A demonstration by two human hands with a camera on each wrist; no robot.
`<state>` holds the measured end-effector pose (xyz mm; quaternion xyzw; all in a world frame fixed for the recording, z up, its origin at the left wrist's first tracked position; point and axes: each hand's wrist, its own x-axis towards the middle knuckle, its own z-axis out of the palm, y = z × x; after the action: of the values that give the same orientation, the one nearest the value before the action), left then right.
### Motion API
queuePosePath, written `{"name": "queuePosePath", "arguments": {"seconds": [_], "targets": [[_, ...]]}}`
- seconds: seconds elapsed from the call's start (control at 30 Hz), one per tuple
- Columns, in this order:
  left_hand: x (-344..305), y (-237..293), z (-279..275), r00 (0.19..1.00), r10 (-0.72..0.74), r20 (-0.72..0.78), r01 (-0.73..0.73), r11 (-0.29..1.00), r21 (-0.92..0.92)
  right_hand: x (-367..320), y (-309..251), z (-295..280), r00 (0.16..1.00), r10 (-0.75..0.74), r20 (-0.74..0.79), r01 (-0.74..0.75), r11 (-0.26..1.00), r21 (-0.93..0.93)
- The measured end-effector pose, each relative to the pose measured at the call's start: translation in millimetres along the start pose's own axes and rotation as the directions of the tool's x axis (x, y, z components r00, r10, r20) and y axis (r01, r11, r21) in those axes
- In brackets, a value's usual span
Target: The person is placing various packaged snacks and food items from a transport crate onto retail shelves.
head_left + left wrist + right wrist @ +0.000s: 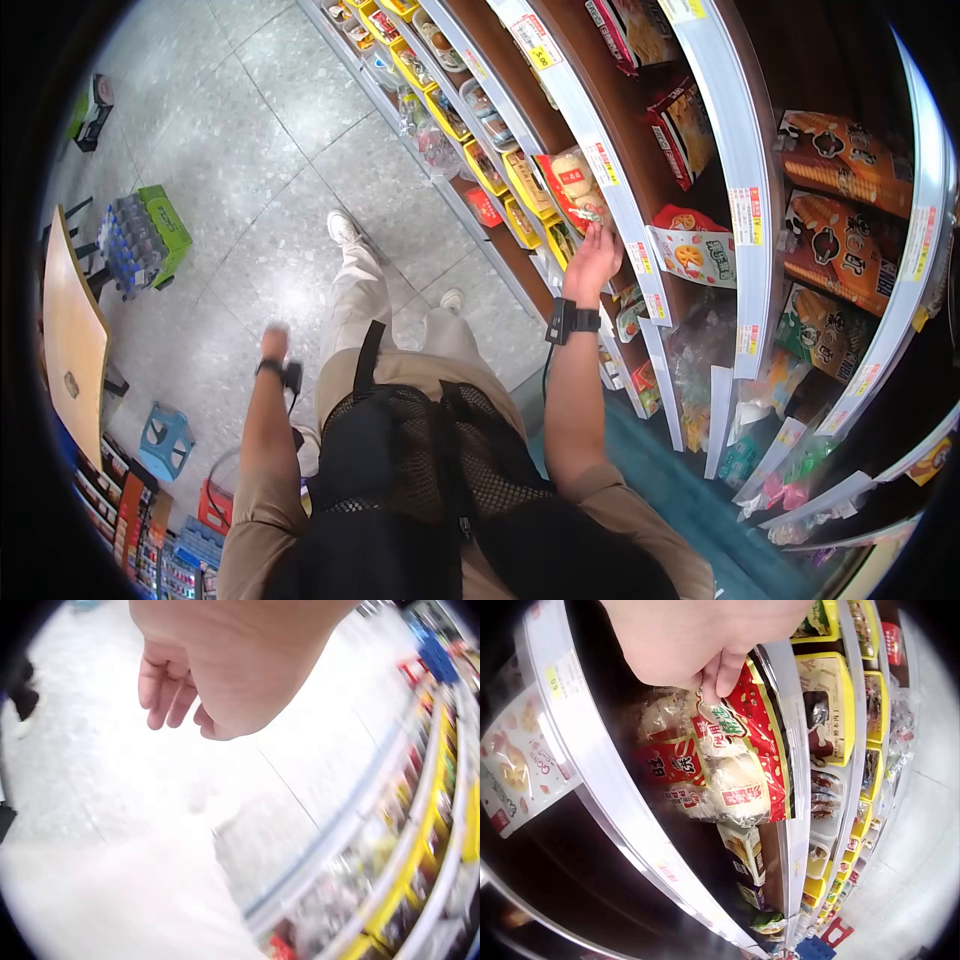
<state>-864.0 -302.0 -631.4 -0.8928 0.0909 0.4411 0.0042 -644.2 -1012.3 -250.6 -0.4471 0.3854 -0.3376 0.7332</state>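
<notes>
My right hand (pixel 592 265) reaches into the shelf on the right and pinches one end of a red and clear bag of rice crackers (pixel 575 185). In the right wrist view the bag (pixel 739 769) shows pale round crackers through its clear part. Its red printed edge overlaps the shelf's lip, and curled fingers (pixel 724 671) grip its top; the thumb is hidden. Low at my side hangs my left hand (pixel 274 342), blurred and holding nothing. Its fingers (pixel 180 697) are loosely bent over the floor in the left wrist view.
Shelves with price strips (pixel 750 215) curve along the right, bearing a white snack bag (pixel 692 245) and brown snack packs (pixel 840 240). Yellow trays (pixel 485 165) line the lower rows. On the left are a wooden table (pixel 75 340), a blue stool (pixel 166 440) and a green crate (pixel 165 220).
</notes>
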Motion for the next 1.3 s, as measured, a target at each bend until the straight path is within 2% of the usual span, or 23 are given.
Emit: {"name": "queuePosePath", "arguments": {"seconds": [0.03, 0.07, 0.1, 0.2, 0.33, 0.37, 0.4, 0.43, 0.47, 0.57, 0.7, 0.8, 0.87, 0.93, 1.0, 1.03, 1.07, 1.1, 1.13, 1.17, 1.2, 1.23, 1.3], "targets": [[-77.3, -17.5, -35.9, 0.989, -0.065, 0.135, 0.051, 0.993, 0.107, -2.8, 3.4, -0.6, 1.000, -0.001, -0.029, 0.002, 0.999, 0.034], [-126.8, -47.2, -23.2, 0.990, -0.115, 0.083, 0.107, 0.990, 0.096, -16.2, 0.3, 7.4, 0.996, 0.049, -0.076, -0.045, 0.998, 0.049], [-153.3, -75.6, -22.4, 0.954, -0.128, 0.271, 0.089, 0.985, 0.150, -19.9, 1.3, 3.3, 0.997, 0.064, -0.048, -0.060, 0.994, 0.095], [-171.3, -130.4, -10.7, 0.933, -0.203, 0.297, 0.249, 0.960, -0.125, -17.2, 0.0, -17.0, 0.994, 0.112, -0.016, -0.107, 0.974, 0.199], [-87.4, -169.3, -69.0, 1.000, -0.010, -0.018, 0.006, 0.972, -0.234, 12.2, -20.3, -8.0, 0.996, 0.051, -0.071, -0.039, 0.986, 0.160], [-37.4, -173.7, -76.5, 0.974, 0.110, -0.196, -0.124, 0.990, -0.060, 17.6, -18.1, -4.2, 0.995, 0.031, -0.090, -0.018, 0.989, 0.149], [21.3, -174.1, -87.2, 0.823, 0.381, -0.422, -0.377, 0.921, 0.096, 23.4, -15.6, -3.8, 0.994, 0.013, -0.109, 0.002, 0.991, 0.136], [42.2, -139.4, -148.6, 0.975, 0.092, -0.203, -0.210, 0.682, -0.700, 32.0, -7.0, -13.8, 0.993, -0.018, -0.117, 0.027, 0.996, 0.080], [43.5, -67.8, -267.6, 0.976, -0.212, 0.047, 0.031, -0.076, -0.997, 36.9, -1.2, -19.2, 0.992, -0.047, -0.115, 0.049, 0.999, 0.012], [20.4, 56.0, -469.0, 0.981, -0.099, -0.165, -0.163, 0.033, -0.986, 41.6, 3.6, -18.4, 0.986, -0.055, -0.157, 0.049, 0.998, -0.045], [-8.4, 110.4, -562.2, 0.891, 0.119, -0.439, -0.453, 0.157, -0.878, 57.3, 7.8, -21.1, 0.987, -0.075, -0.145, 0.070, 0.997, -0.035], [-9.2, 93.3, -548.8, 0.897, 0.143, -0.418, -0.441, 0.222, -0.870, 82.4, 18.0, -38.8, 0.993, -0.101, -0.064, 0.100, 0.995, -0.023], [-1.4, 60.2, -508.1, 0.948, 0.068, -0.309, -0.317, 0.201, -0.927, 87.3, 18.4, -38.7, 0.992, -0.121, -0.033, 0.119, 0.991, -0.052], [18.4, 0.8, -422.1, 0.989, -0.070, -0.133, -0.120, 0.158, -0.980, 81.1, 23.2, -43.5, 0.988, -0.140, -0.060, 0.132, 0.984, -0.121], [18.7, -70.4, -310.9, 0.962, -0.265, 0.067, 0.071, 0.003, -0.997, 55.4, 14.5, -21.6, 0.983, -0.097, -0.153, 0.059, 0.970, -0.236], [1.8, -116.4, -269.9, 0.983, -0.081, 0.165, 0.169, 0.048, -0.984, 50.3, 16.6, -18.4, 0.979, -0.119, -0.166, 0.070, 0.959, -0.274], [-8.4, -149.0, -205.0, 0.970, -0.208, 0.122, 0.099, -0.118, -0.988, 41.0, 11.0, -9.4, 0.979, -0.121, -0.164, 0.064, 0.946, -0.319], [-25.4, -171.6, -176.6, 0.967, -0.237, 0.096, 0.153, 0.233, -0.960, 33.6, 10.2, -2.2, 0.964, -0.176, -0.197, 0.075, 0.897, -0.436], [-44.1, -190.6, -154.8, 0.962, -0.264, 0.071, 0.221, 0.596, -0.772, 34.7, 14.8, -11.8, 0.926, -0.370, -0.076, 0.268, 0.786, -0.558], [-63.3, -207.2, -137.8, 0.955, -0.292, 0.045, 0.274, 0.820, -0.502, 35.2, 25.4, -20.6, 0.846, -0.527, 0.076, 0.448, 0.628, -0.636], [-64.6, -201.1, -150.0, 0.839, -0.441, 0.317, 0.474, 0.307, -0.825, 18.5, 34.2, -4.9, 0.737, -0.676, 0.028, 0.515, 0.534, -0.671], [-67.0, -192.9, -164.9, 0.631, -0.542, 0.555, 0.447, -0.331, -0.831, -4.6, 40.3, 8.2, 0.600, -0.800, -0.011, 0.561, 0.430, -0.708], [-47.6, -187.4, -186.4, 0.727, -0.485, 0.486, 0.352, -0.346, -0.870, -45.0, 61.1, 21.0, 0.704, -0.705, -0.090, 0.317, 0.424, -0.848]]}}
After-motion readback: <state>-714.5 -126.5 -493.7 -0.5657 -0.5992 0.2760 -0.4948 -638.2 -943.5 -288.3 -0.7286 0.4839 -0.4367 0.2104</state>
